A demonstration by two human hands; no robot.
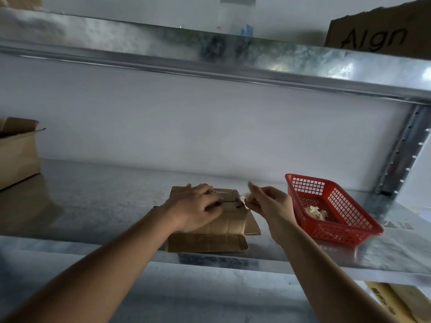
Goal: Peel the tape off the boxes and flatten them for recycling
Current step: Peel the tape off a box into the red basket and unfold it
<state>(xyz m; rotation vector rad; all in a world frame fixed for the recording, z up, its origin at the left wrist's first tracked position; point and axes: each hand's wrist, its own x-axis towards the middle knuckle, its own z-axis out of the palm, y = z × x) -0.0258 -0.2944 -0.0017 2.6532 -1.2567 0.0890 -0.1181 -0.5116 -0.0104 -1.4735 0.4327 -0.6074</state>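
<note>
A small brown cardboard box (224, 226) lies flattened on the metal shelf (105, 206), its flaps spread toward the front edge. My left hand (196, 206) rests flat on top of it, fingers spread over a white label. Just to the right of the box, my right hand (268, 201) pinches a pale crumpled strip of tape (245, 196) that still reaches to the box's top edge. A red plastic basket (331, 206) stands further right and holds a wad of peeled tape (316, 213).
An open cardboard box (16, 152) stands at the far left of the shelf. Another metal shelf (210, 57) runs overhead with a printed carton (382, 36) and a clear bottle (236, 15) on it. A perforated upright (405, 155) stands behind the basket.
</note>
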